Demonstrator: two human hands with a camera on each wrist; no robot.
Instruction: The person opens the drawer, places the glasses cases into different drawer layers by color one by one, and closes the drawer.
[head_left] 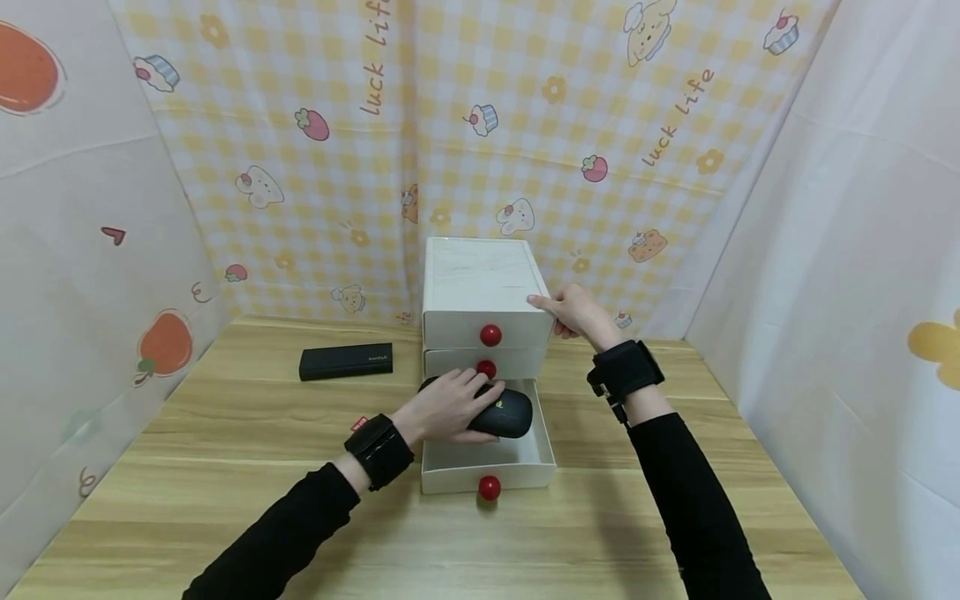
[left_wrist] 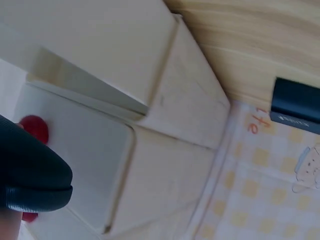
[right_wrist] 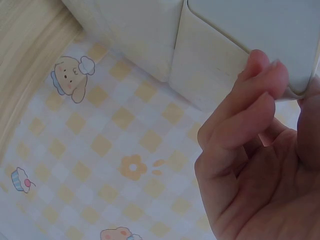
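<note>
My left hand (head_left: pixel 447 406) grips a rounded black glasses case (head_left: pixel 512 414) with a small yellow mark on it. The case is over the pulled-out bottom drawer (head_left: pixel 521 477) of a white three-drawer cabinet (head_left: pixel 480 275). In the left wrist view, the near end of the case (left_wrist: pixel 30 170) shows a seam and hides part of a red knob. At the cabinet's top right front corner, my right hand (head_left: pixel 583 315) holds on, thumb on the top and curled fingers (right_wrist: pixel 250 120) against the side.
A black box-like case (head_left: pixel 346 362) with pale lettering lies on the wooden table (head_left: pixel 247 467), left of the cabinet. Red round knobs (head_left: pixel 491 335) stick out from the drawer fronts. A checked cloth (head_left: pixel 360 183) hangs close behind the cabinet, with white cloth at both sides.
</note>
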